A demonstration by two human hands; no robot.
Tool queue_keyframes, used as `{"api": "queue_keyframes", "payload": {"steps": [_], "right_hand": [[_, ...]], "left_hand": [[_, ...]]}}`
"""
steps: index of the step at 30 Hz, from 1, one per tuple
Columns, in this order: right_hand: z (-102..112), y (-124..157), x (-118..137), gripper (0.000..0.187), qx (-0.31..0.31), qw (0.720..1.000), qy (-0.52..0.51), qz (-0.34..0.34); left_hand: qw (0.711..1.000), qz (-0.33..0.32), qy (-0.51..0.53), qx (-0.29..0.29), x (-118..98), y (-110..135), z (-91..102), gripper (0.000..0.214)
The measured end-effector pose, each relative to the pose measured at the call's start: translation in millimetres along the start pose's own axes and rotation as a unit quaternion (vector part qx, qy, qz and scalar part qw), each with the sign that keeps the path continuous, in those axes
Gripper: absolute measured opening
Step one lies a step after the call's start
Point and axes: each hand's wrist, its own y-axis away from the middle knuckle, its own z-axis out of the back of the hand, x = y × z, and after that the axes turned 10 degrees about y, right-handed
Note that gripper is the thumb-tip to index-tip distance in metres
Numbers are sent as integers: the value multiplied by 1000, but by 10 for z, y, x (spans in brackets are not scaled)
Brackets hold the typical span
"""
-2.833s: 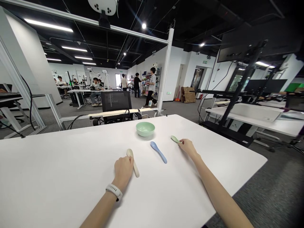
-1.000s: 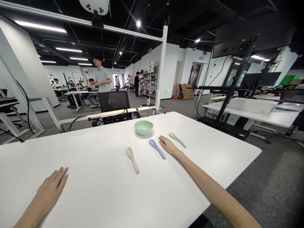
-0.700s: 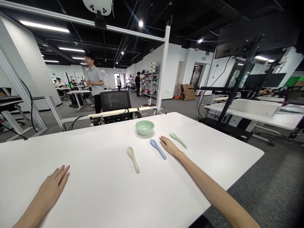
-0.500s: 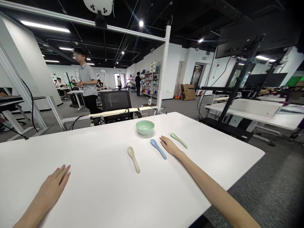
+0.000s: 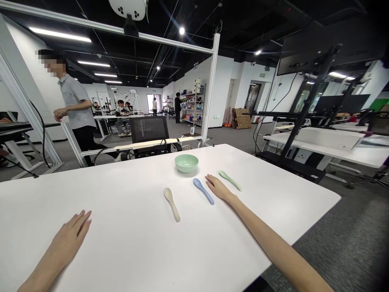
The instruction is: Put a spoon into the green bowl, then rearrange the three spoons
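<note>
My left hand lies flat at the left of the white table, fingers stretched out, holding nothing. Farther forward, my right hand rests with its fingers extended between a blue spoon and a light green spoon; it grips neither. A beige spoon lies left of the blue one, its handle toward me. Just beyond the spoons, a green bowl stands upright near the table's far edge.
Behind the table are a black mesh chair and a metal frame. A person in a grey shirt is at the far left. At right stands a black stand beside another white table.
The person in the grey shirt has walked to the left. My hands, the spoons and the bowl have kept their places, with only a slight shift of the view.
</note>
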Motion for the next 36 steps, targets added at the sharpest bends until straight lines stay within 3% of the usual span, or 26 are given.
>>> {"api": "queue_keyframes", "payload": {"steps": [8,12,15,18,21,24,28,36], "right_hand": [[-3,5,3,47,0,1000,-9,-5],[92,15,64,46,-21,1000,12,-1],[213,61,290,44,-108,993,8,40],[245,179,722,38,-161,975,-28,153],[132,365,1207,32,-127,944,-51,300],[-34,543,1528,29,-98,922,-64,369],[-152,655,1640,26,-87,923,-70,367],[-128,667,1638,22,-82,924,-84,364]], "left_hand": [[1000,4,1,-11,4,-1,-8,76],[1000,5,-1,-4,-15,4,11,76],[1000,6,-1,4,-53,15,38,79],[1000,9,0,-3,-98,32,65,76],[1000,12,-1,-13,-144,48,93,72],[1000,9,-1,-16,-172,58,114,71],[1000,10,0,-6,-147,58,104,74],[1000,8,-4,8,-70,42,42,76]]}}
